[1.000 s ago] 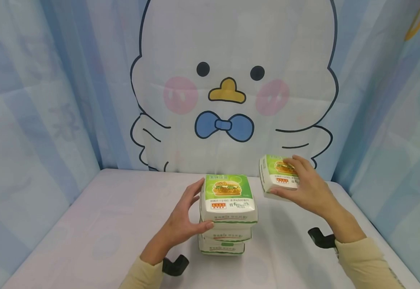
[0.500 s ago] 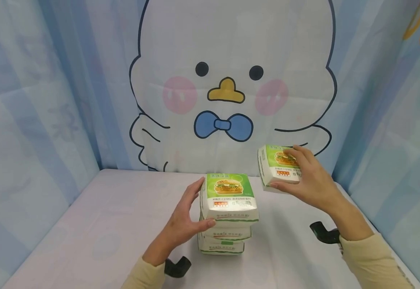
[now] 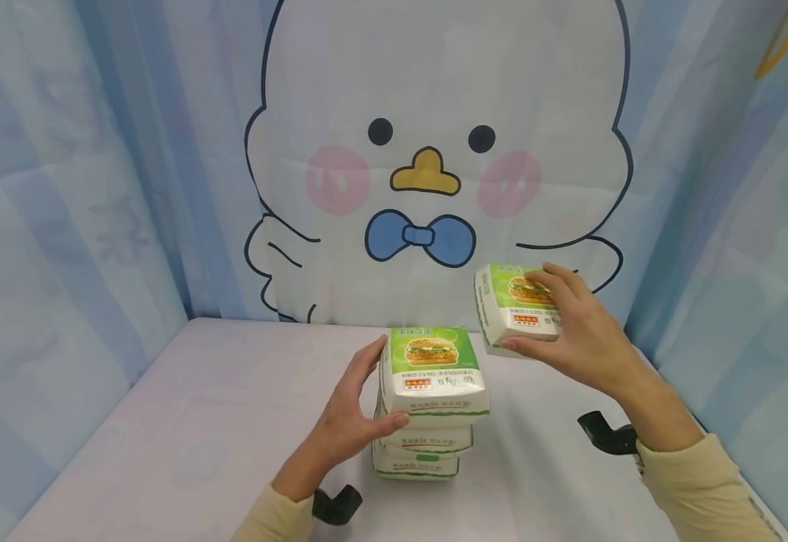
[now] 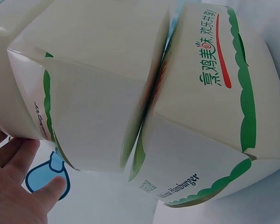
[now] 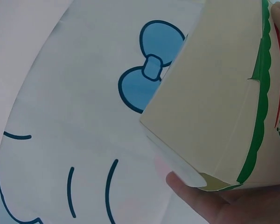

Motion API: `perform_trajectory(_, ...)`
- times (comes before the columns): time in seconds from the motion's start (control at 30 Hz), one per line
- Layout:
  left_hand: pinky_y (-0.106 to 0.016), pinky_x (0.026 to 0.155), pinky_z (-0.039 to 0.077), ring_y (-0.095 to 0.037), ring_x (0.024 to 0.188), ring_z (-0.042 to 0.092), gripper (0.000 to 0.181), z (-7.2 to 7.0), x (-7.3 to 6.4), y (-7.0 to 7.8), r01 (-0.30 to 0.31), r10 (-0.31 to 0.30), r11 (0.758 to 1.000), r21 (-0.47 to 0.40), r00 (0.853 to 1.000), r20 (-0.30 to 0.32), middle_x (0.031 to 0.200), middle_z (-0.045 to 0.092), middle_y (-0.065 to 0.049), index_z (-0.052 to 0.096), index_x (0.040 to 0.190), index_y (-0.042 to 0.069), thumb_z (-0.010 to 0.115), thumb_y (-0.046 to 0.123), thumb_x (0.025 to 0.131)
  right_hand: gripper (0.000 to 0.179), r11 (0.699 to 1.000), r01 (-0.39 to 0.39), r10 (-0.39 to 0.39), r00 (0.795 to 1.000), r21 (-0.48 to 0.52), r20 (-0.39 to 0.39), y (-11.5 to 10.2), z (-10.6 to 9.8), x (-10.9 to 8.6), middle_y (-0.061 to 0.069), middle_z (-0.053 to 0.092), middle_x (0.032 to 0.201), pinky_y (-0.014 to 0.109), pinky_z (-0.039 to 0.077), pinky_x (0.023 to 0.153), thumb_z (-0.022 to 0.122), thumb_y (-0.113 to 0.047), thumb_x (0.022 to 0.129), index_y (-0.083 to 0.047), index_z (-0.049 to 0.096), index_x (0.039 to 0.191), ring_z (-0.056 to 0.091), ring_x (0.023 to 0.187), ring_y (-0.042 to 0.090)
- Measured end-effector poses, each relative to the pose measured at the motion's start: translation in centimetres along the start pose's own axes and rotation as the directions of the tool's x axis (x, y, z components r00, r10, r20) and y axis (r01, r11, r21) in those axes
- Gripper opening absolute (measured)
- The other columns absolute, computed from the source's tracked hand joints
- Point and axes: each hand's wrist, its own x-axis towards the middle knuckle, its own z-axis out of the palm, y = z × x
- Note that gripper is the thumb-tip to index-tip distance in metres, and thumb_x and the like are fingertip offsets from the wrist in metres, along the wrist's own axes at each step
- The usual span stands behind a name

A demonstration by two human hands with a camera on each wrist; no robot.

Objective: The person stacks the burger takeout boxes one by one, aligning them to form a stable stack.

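Observation:
Hamburger cartons with green-and-white lids stand in a stack on the table, the top carton (image 3: 434,370) overhanging the middle carton (image 3: 434,438) and bottom carton (image 3: 415,467) to the right. My left hand (image 3: 348,414) touches the left side of the top carton, thumb at its front corner and fingers toward its back. In the left wrist view the left hand (image 4: 21,182) lies beside the upper carton. To the right and higher, my right hand (image 3: 579,335) grips another hamburger carton (image 3: 502,312) clear of the table, thumb in front and fingers over the lid.
The white table (image 3: 244,406) ends at a cloth backdrop (image 3: 427,293) printed with a white bird character. Blue cloth walls (image 3: 48,188) stand at both sides. Black wrist mounts (image 3: 336,504) stick out from the sleeves.
My right hand has carried its carton upward and slightly left. The top carton of the stack has shifted a little to the right, with my left hand following along.

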Motion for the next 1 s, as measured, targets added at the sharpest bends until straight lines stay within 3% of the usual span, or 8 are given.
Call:
perform_trajectory(0.33, -0.065, 0.118, 0.025, -0.022, 0.149, 0.029, 0.097, -0.2, 0.1, 0.1, 0.032, -0.032, 0.999, 0.018, 0.999, -0.003, 0.159, 0.031, 0.007, 0.026, 0.157, 0.023, 0.081, 0.039, 0.078, 0.093, 1.0, 0.027, -0.027, 1.0, 0.006, 0.013, -1.7, -0.6, 0.3, 0.01, 0.032, 0.157, 0.04, 0.051, 0.076, 0.083, -0.054, 0.072, -0.021, 0.041, 0.147, 0.051, 0.11, 0.032)
perform_trajectory(0.53, -0.065, 0.119, 0.024, -0.019, 0.149, 0.029, 0.097, -0.2, 0.2, 0.4, 0.046, -0.046, 0.999, 0.023, 0.999, -0.008, 0.158, 0.032, 0.008, 0.026, 0.156, 0.028, 0.082, 0.04, 0.077, 0.093, 0.999, 0.046, -0.045, 0.999, -0.007, 0.03, -2.9, -1.0, 0.6, 0.01, 0.031, 0.159, 0.041, 0.053, 0.076, 0.082, -0.057, 0.072, -0.022, 0.041, 0.148, 0.052, 0.112, 0.033)
perform_trajectory(0.8, -0.066, 0.118, 0.025, -0.019, 0.148, 0.03, 0.096, -0.3, 0.1, 0.4, 0.033, -0.032, 0.999, 0.018, 0.999, -0.006, 0.158, 0.033, 0.008, 0.026, 0.155, 0.033, 0.083, 0.039, 0.077, 0.089, 0.999, 0.045, -0.044, 0.996, -0.014, 0.079, -4.4, -1.2, 0.8, 0.005, 0.029, 0.16, 0.053, 0.059, 0.081, 0.075, -0.066, 0.074, -0.028, 0.041, 0.147, 0.052, 0.117, 0.04)
perform_trajectory(1.0, -0.066, 0.118, 0.026, -0.019, 0.148, 0.031, 0.096, -0.4, 0.2, 0.3, 0.023, -0.023, 1.0, 0.016, 1.0, -0.008, 0.158, 0.033, 0.009, 0.026, 0.155, 0.035, 0.082, 0.04, 0.077, 0.091, 0.996, 0.081, -0.077, 0.989, -0.028, 0.129, -5.0, -1.0, 1.1, 0.011, 0.032, 0.159, 0.055, 0.055, 0.086, 0.075, -0.065, 0.074, -0.022, 0.042, 0.147, 0.052, 0.121, 0.04)
